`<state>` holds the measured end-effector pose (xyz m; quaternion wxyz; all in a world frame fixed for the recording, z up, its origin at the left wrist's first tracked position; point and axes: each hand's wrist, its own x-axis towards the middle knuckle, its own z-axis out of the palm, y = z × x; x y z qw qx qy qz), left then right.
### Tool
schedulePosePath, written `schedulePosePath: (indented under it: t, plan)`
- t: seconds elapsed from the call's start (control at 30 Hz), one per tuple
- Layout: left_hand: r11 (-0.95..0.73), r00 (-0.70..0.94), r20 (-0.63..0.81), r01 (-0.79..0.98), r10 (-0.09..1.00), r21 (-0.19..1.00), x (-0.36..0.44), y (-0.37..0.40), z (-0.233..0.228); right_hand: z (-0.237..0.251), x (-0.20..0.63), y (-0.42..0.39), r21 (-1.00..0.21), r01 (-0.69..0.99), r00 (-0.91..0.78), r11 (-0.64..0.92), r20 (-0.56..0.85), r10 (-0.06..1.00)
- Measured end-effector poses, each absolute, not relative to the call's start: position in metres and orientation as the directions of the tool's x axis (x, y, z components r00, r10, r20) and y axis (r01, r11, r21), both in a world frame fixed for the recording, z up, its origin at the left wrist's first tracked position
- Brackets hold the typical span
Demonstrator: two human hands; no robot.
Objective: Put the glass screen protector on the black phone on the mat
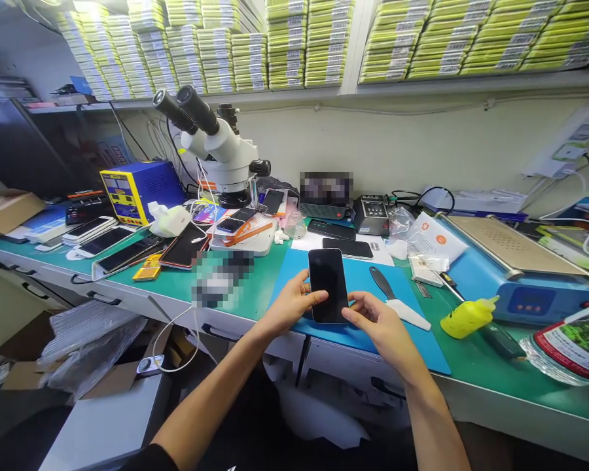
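Observation:
A smartphone (328,275) with a dark screen and a light rim is held upright, tilted, over the blue mat (285,278). My left hand (290,302) grips its left side, the thumb lying on the screen and the fingers reaching behind. At the lower right edge, my right hand (380,322) pinches the phone between thumb and fingers; its fingertips are partly hidden. Right of the phone lies a spatula with a dark handle (381,282) and a white blade (408,314). Another dark phone (347,248) rests flat on white paper behind.
A microscope (233,154) stands at the back left, beside a blue and yellow device (140,190). Several phones crowd the left bench. On the right are a yellow bottle (466,318), a blue heating plate machine (530,297) and a large labelled container (572,343). A drawer front (346,366) sits below.

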<state>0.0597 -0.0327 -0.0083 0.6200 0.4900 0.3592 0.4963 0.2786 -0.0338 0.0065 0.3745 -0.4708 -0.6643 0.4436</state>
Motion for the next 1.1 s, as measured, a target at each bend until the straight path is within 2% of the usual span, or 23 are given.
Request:
schedulePosePath:
  t: [0.37, 0.5, 0.6, 0.73, 0.83, 0.97, 1.1]
  plan:
    - [0.077, 0.346, -0.018, -0.159, 0.938, 0.984, 0.058, -0.029, 0.006, 0.013, 0.272, -0.036, -0.938, 0.312, -0.224, 0.152, 0.083, 0.971]
    - [0.045, 0.335, -0.002, -0.119, 0.942, 0.992, 0.053, -0.019, 0.017, 0.01, 0.276, -0.031, -0.95, 0.275, -0.179, 0.147, 0.1, 0.979]
    - [0.015, 0.35, -0.002, -0.035, 0.937, 0.999, 0.048, -0.008, 0.023, 0.005, 0.28, -0.03, -0.956, 0.253, -0.142, 0.147, 0.114, 0.983]
    - [-0.021, 0.475, -0.057, 0.158, 0.878, 0.987, 0.044, 0.003, 0.03, -0.001, 0.285, -0.032, -0.964, 0.224, -0.096, 0.143, 0.124, 0.988]
    - [-0.107, 0.525, -0.098, 0.347, 0.845, 0.932, 0.043, 0.006, 0.038, -0.003, 0.287, -0.034, -0.975, 0.183, -0.079, 0.123, 0.11, 0.991]
    - [-0.25, 0.51, -0.12, 0.597, 0.852, 0.762, 0.049, 0.009, 0.047, -0.002, 0.287, -0.036, -0.977, 0.181, -0.1, 0.111, 0.094, 0.991]
    - [-0.391, 0.55, -0.101, 0.698, 0.829, 0.6, 0.058, 0.008, 0.048, -0.001, 0.286, -0.036, -0.971, 0.217, -0.105, 0.1, 0.078, 0.991]
